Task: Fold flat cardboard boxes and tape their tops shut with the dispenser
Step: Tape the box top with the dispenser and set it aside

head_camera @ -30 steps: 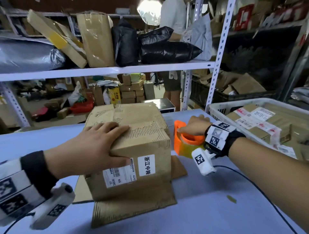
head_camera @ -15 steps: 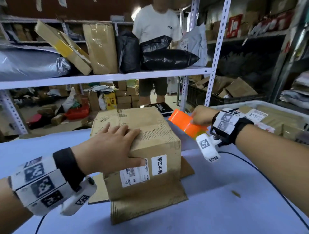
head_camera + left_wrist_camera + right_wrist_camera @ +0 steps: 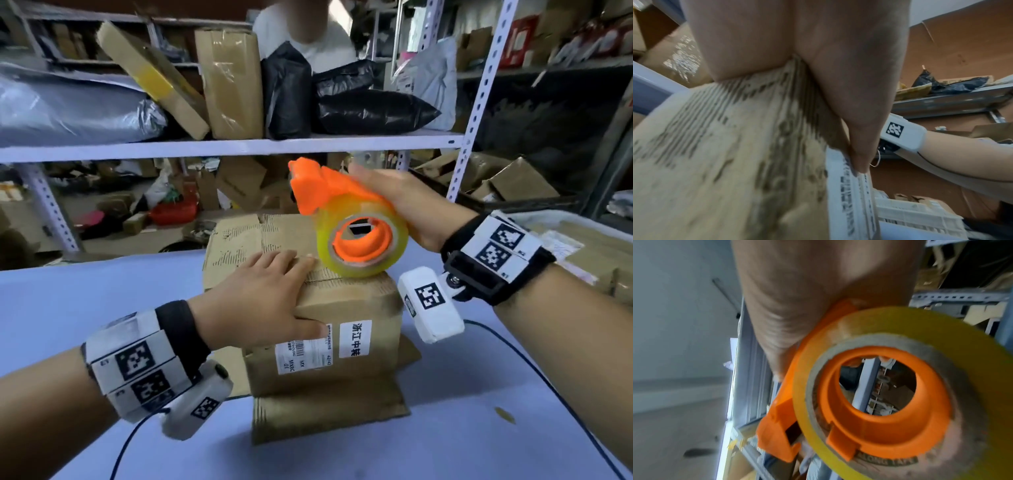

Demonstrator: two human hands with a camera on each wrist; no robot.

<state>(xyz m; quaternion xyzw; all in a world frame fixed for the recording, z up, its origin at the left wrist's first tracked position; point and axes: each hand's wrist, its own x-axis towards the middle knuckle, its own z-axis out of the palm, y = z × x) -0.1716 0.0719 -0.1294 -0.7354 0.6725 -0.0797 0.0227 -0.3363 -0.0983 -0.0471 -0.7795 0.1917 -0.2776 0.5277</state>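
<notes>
Left hand (image 3: 260, 291) is flat on top of the cardboard box (image 3: 346, 308), fingers spread over the closed flaps with the thumb down the front face next to the white shipping label (image 3: 305, 356), so that grip is pressing, not pinching anything. Box sits mid bench (image 3: 479, 428) on some flattened cardboard (image 3: 329, 418). Just right of those fingers, the orange tape dispenser (image 3: 346, 219) with its yellowish roll hovers at the box's top right edge, maybe touching it, hard to say. Right hand (image 3: 407, 202) has its grip wrapped round the dispenser from behind. Packed shelves (image 3: 239, 145) in back
</notes>
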